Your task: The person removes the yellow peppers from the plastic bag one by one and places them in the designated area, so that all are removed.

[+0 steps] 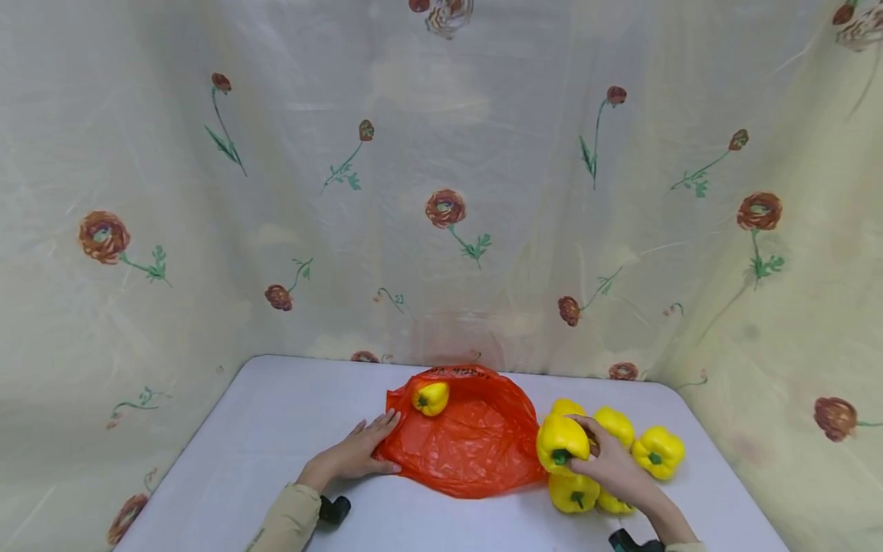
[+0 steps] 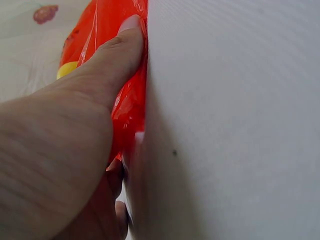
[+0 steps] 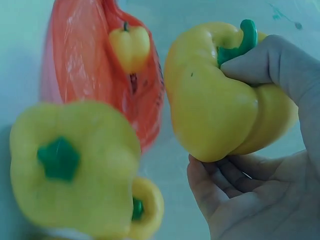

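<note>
A red plastic bag [image 1: 476,448] lies on the white table with its mouth spread wide. Inside it, near the back left, is one yellow bell pepper [image 1: 431,399]. My left hand [image 1: 357,451] rests against the bag's left edge, fingers stretched out; in the left wrist view its thumb [image 2: 117,52] presses on the red plastic. At the bag's right edge, my right hand [image 1: 614,468] holds another yellow bell pepper [image 1: 560,438]. The right wrist view shows the thumb by its green stem [image 3: 247,37] and the fingers underneath.
Several more yellow bell peppers [image 1: 658,452] sit on the table [image 1: 290,414] to the right of the bag, some under or behind the held one. A flower-printed sheet [image 1: 510,276] hangs behind and along the sides of the table.
</note>
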`<action>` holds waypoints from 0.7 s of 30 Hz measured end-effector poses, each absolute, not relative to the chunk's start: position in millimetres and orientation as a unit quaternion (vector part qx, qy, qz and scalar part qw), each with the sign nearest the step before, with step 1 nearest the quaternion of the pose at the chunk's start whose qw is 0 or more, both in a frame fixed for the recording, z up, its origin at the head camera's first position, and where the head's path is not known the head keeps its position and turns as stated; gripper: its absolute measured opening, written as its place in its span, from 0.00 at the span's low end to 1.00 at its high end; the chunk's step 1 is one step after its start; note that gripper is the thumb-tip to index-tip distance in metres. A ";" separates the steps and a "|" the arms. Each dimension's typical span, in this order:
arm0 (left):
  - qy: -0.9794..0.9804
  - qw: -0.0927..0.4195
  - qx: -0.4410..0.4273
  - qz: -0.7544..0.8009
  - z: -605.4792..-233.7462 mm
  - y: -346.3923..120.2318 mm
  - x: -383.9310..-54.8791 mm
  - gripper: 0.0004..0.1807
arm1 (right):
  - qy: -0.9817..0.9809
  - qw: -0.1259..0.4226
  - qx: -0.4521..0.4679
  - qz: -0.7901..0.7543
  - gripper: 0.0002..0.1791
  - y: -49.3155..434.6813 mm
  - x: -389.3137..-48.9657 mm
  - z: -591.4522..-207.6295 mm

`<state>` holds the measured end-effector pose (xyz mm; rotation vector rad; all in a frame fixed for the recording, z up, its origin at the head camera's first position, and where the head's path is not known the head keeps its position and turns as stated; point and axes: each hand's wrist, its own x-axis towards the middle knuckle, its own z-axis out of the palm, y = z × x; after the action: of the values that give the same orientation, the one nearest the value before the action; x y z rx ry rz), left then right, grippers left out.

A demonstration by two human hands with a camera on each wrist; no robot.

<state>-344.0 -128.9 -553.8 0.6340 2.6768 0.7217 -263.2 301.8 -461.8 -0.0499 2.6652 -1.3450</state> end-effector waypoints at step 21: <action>0.931 0.150 0.223 0.247 -551.5 -127.1 -343.6 0.53 | 0.920 0.081 0.069 -0.376 0.47 415.9 -226.9 -478.7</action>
<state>-343.6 -127.1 -551.5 0.6405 2.6751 0.7085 -226.9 415.9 -478.7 0.2071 2.7512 -1.1251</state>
